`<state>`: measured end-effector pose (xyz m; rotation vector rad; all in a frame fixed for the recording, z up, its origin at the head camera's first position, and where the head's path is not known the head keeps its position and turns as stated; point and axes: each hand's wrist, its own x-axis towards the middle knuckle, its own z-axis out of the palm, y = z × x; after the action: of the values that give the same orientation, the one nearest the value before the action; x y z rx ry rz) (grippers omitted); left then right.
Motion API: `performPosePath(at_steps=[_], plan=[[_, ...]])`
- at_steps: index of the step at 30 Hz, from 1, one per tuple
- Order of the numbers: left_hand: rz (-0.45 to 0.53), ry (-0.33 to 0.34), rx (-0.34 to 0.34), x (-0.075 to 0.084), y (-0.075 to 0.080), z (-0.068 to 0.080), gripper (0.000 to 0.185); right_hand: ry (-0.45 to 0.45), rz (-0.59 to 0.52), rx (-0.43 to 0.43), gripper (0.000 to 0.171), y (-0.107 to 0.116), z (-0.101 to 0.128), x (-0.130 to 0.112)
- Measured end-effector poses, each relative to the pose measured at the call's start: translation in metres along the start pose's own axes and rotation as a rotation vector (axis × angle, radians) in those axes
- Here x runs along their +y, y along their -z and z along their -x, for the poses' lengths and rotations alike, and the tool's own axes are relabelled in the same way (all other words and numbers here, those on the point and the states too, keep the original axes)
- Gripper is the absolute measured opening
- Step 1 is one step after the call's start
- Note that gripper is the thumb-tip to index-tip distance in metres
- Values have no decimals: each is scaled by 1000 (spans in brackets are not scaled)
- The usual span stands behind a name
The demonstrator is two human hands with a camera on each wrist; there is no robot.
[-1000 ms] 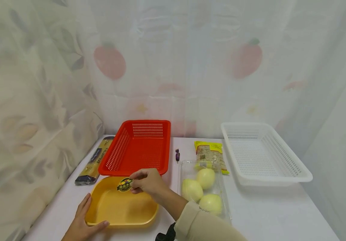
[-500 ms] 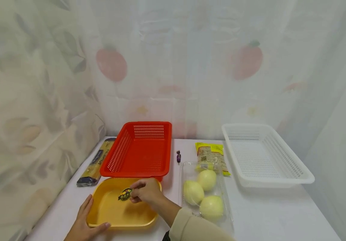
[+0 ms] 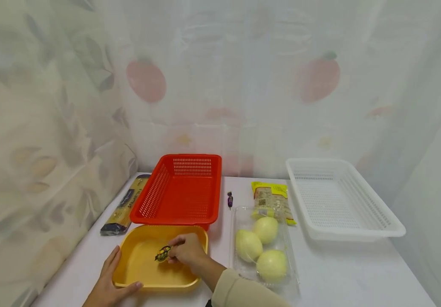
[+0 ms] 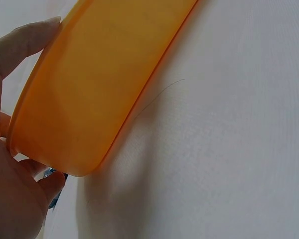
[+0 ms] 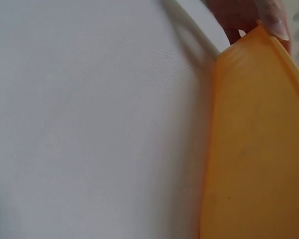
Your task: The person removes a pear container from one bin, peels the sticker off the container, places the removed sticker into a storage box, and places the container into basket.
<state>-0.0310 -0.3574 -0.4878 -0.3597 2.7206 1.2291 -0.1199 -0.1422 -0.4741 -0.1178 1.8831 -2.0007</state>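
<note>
A yellow plastic basin (image 3: 143, 273) stands on the white table in the head view. My left hand (image 3: 107, 281) holds its near left corner, with the thumb on the front rim and the fingers along the left side. In the left wrist view, the left hand's thumb (image 4: 30, 42) lies at the rim and other fingers lie around the corner. Inside the basin, my right hand (image 3: 189, 251) pinches the edge of a dark oval sticker (image 3: 162, 254) with colourful fruit print. Part of the sticker is hidden by the fingertips.
Behind the basin stands a red basket (image 3: 178, 196), with a spaghetti pack (image 3: 126, 207) to its left. To the right are a clear tray (image 3: 239, 264) of yellowish round fruit (image 3: 272, 264), a wrapped candy (image 3: 229, 200), a yellow-topped bag (image 3: 272, 198) and a white basket (image 3: 331, 209).
The right hand and the sticker have moved nearer, from the basin's far wall down into the basin. My left hand keeps its place on the corner.
</note>
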Motion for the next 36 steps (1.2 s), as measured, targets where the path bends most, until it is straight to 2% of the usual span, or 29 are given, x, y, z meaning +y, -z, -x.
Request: performPosePath(at_steps=[9,15,27,36], plan=[[-20,15,1,1,-2,0,120,-11,137,33,20,-2,-2,5],[-17,-7,11,2,-2,1,119,28,309,51,22,0,-2,7],[-4,7,15,3,0,1,120,96,636,46,32,3,3,1],[-3,-2,22,0,-1,3,119,109,684,3,35,4,8,-2]])
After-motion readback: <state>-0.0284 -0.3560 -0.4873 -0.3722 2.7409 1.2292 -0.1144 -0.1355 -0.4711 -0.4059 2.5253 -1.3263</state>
